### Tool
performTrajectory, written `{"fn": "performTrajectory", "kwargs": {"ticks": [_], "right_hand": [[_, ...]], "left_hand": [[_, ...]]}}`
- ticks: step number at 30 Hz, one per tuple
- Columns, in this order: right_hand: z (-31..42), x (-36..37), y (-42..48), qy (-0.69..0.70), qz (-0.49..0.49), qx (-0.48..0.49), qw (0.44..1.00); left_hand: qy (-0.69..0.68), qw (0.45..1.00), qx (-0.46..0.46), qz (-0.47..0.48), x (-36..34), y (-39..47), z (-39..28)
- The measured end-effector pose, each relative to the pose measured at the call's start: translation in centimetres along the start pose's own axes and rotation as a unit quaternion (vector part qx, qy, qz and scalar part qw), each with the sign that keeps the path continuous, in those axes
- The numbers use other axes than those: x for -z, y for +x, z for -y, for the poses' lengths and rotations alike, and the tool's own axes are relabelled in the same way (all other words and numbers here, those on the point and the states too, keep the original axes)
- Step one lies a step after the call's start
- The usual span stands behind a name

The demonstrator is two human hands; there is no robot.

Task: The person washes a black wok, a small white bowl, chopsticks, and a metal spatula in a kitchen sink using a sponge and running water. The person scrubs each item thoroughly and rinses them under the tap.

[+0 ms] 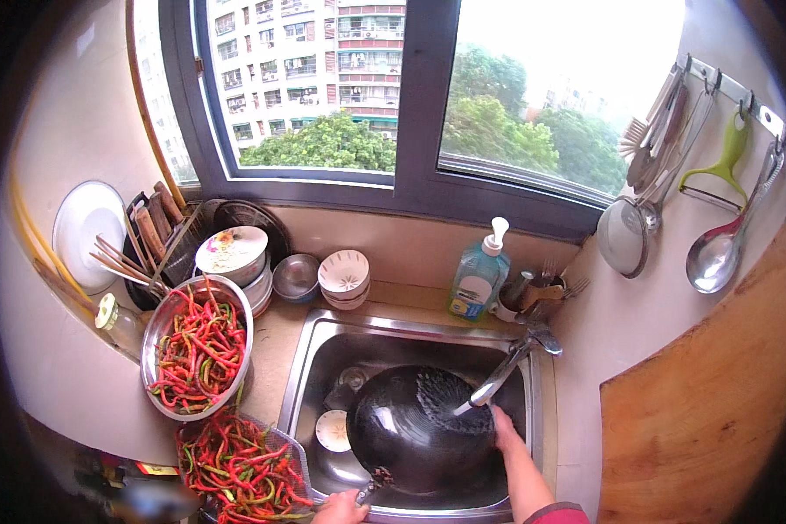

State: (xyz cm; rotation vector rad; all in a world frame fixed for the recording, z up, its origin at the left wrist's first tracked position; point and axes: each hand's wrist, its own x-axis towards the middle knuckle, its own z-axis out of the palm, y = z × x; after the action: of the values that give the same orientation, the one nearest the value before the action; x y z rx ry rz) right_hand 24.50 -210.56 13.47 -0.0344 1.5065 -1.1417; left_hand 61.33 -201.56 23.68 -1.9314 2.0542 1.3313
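Note:
A black wok [412, 439] lies tilted in the stainless steel sink [301, 367], its rounded underside facing up. Water runs from the metal faucet [498, 383] onto it and spreads over the dark surface. My left hand [340, 508] is closed around the wok's handle [368, 491] at the sink's front edge. At the wok's right rim is my right hand [505, 429], its fingers partly hidden behind the wok. Beside the wok, inside the sink, are a small patterned bowl [332, 430] and a clear glass [352, 378].
Left of the sink, a metal bowl [149, 367] and a mesh basket [298, 458] hold red and green chili peppers. Behind stand stacked bowls [344, 275] and a soap pump bottle [479, 278]. Utensils hang at right, including a ladle [712, 262], above a wooden board [701, 406].

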Motion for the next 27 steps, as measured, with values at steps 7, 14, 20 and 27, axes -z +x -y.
{"fn": "performTrajectory", "kwargs": {"ticks": [7, 14, 20, 27], "right_hand": [[-1.3, 2.2, -1.1, 0.152, 0.017, 0.026, 0.988], [-1.0, 2.2, -4.1, 0.263, 0.06, 0.031, 0.962], [1.5, -2.4, -6.8, 0.276, 0.099, 0.09, 0.952], [-2.7, -5.6, -5.6, 0.075, 0.063, 0.009, 0.995]], "left_hand": [[0.021, 1.0, -0.014, -0.016, 1.1, -1.6, -3.0], [-0.152, 0.98, 0.034, 0.12, 1.4, -4.4, -2.3], [-0.389, 0.883, 0.144, 0.217, 4.0, -5.5, -4.7], [-0.595, 0.716, 0.245, 0.271, 5.5, -3.9, -5.6]]}}
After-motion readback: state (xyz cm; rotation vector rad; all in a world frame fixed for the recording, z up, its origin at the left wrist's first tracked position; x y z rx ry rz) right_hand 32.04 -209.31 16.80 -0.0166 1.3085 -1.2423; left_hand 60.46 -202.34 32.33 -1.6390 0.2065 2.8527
